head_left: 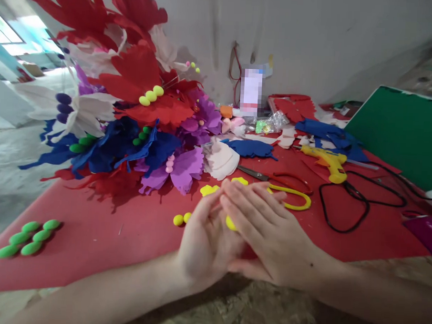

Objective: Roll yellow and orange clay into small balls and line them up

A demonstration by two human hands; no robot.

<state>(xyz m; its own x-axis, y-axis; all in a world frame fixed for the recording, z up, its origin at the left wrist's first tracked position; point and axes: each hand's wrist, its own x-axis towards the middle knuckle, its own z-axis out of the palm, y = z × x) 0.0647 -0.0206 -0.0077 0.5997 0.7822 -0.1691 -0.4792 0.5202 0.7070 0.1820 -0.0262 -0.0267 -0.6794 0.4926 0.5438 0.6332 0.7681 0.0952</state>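
Between my two palms sits a yellow ball of what looks like soft clay (230, 224), partly covered by the fingers above it. My left hand (208, 243) lies under it, palm up and slightly cupped. Across it rests my right hand (272, 231), fingers straight, pressing from above. Small yellow balls (178, 220) stand on the red tabletop (134, 230), just left of my left hand. Flattened yellow scalloped pieces (209, 190) lie beyond my fingertips. Scissors with red and yellow handles (296, 198) lie behind my right hand, their handles partly hidden by it.
Green oval beads (33, 235) lie at the left front. Large felt butterflies (141, 77) in several colours fill the back left. A yellow glue gun (326, 162) with a looping black cord (323, 205) lies at right, near a green board (399, 132). Blue felt cutouts (252, 148) lie behind.
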